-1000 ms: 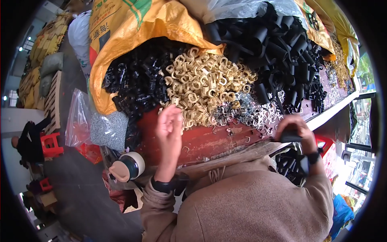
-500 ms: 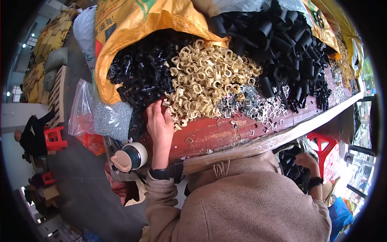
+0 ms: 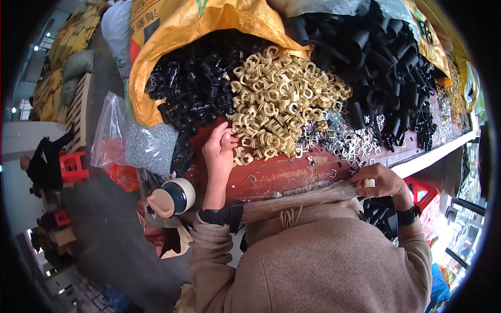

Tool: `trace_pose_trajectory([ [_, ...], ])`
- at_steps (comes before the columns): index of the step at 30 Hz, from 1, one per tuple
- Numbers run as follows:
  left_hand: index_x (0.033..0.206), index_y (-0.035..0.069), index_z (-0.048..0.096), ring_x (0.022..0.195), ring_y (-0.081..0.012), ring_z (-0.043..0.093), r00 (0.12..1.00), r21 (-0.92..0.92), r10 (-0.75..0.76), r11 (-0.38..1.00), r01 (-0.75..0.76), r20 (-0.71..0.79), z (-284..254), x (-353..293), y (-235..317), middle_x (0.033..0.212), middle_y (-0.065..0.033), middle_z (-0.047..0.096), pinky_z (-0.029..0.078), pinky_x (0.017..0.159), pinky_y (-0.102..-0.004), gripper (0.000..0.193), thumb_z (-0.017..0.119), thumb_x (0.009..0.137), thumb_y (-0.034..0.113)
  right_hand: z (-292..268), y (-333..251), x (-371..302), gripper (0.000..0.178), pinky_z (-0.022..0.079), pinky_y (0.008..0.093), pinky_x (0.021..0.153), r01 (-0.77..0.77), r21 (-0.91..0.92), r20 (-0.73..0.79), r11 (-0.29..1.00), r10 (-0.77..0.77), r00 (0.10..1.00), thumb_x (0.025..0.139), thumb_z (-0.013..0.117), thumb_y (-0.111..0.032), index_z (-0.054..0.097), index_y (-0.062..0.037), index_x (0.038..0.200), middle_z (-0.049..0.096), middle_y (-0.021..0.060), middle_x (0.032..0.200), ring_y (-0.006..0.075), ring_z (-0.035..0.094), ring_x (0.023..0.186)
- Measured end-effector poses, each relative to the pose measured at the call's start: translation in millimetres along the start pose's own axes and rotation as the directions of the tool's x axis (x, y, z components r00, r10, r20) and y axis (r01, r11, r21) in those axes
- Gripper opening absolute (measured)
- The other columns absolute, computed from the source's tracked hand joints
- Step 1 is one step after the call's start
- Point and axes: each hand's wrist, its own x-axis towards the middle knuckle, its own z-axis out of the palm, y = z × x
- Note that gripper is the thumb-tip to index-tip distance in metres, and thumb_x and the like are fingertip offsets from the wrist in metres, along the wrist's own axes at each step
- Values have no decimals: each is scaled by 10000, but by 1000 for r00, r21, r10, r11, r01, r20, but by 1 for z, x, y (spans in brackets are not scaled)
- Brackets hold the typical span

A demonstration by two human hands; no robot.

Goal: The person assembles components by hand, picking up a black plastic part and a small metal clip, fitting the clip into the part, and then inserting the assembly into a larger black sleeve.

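Note:
A heap of beige plastic U-shaped clips (image 3: 282, 96) lies on the worn red tabletop (image 3: 282, 175). At the heap's left edge is my left hand (image 3: 218, 151), its fingers curled in against the nearest clips. Whatever sits between those fingertips is hidden. My right hand (image 3: 385, 182) is over the wooden front edge (image 3: 308, 200) of the table, thumb and fingers bent together. A small pale spot shows between them, too unclear to name. Left of the beige heap, shiny black plastic parts (image 3: 195, 86) spill from an orange woven sack (image 3: 143, 78).
Black tube-shaped parts (image 3: 365, 73) are piled at the back right. Small metal clips (image 3: 349, 138) lie scattered before them. A bag of small grey pieces (image 3: 151, 146) and a lidded cup (image 3: 177, 197) stand on the left. Red stools (image 3: 73, 167) and another person (image 3: 44, 167) are farther off.
My right hand has risen from below the table edge, beside the black parts there, to the edge itself. My left hand stays by the beige clips, with its fingers more curled.

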Motion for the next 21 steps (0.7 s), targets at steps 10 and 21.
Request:
trace_pose_trajectory([
  [10,934,-31,570,574,-199,558,954,539,294,794,-282,66,1,1,9,769,-135,551,449,524,-283,258,600,678,-45,7,8,11,293,440,223,545,-50,112,-87,992,60,994,671,661,-18,577,20,949,577,48,715,100,546,620],
  [21,896,-27,579,615,-199,553,932,573,359,773,-272,-42,-10,-7,8,787,-122,552,452,553,-285,214,606,684,-39,11,20,12,292,405,194,505,-2,108,-171,994,21,985,683,666,-26,565,26,952,551,23,686,62,494,584],
])
